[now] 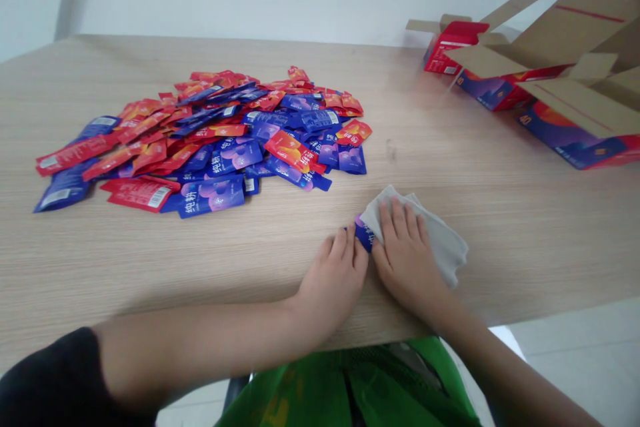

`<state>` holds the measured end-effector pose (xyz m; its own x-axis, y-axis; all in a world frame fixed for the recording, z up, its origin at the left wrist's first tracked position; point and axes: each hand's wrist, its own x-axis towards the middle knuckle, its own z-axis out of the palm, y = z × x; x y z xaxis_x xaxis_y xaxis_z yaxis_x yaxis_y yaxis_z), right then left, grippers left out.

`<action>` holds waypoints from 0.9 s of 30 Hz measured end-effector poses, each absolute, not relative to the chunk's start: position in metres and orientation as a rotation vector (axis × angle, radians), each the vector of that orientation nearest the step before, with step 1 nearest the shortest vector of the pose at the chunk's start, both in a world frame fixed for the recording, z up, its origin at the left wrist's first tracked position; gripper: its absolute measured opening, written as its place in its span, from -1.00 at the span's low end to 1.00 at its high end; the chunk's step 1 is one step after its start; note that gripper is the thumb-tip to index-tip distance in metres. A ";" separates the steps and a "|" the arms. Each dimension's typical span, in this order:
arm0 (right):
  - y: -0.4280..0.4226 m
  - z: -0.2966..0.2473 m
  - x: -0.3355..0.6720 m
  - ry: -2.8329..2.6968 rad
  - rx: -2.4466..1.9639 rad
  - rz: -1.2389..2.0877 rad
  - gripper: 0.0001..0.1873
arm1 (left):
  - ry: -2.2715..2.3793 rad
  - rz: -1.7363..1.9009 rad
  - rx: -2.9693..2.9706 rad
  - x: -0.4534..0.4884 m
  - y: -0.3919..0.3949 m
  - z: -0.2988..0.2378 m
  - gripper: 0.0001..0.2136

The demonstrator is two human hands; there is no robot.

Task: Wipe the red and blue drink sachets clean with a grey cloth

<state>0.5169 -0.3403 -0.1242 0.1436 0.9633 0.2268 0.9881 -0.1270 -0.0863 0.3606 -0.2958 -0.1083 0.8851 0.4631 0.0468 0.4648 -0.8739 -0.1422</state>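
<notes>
One blue sachet (365, 235) lies flat on the surface (460, 173), near its front edge. Left hand (334, 280): fingers bent over the sachet's left end, presumably anchoring it against sliding. Can't tell from my feed if it's pinched or just pressed down.

Right hand (407, 263) is flat, fingers extended, on the grey cloth (447, 247), nothing clamped. Cloth covers the sachet's right part; I read the flat palm as spreading pressure through it. Hands sit side by side; can't tell if they touch.

Farther out, to the left, I see a pile (240, 140) of red and blue sachets, probably set back to clear the forearms. Boxes (487, 88) stand at far right, flaps up, likely for access from above. Can't see inside.
</notes>
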 end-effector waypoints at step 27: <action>-0.342 -0.122 0.507 -2.090 -2.059 -0.072 -0.40 | -0.650 0.032 -2.906 0.363 -0.297 -0.107 -0.64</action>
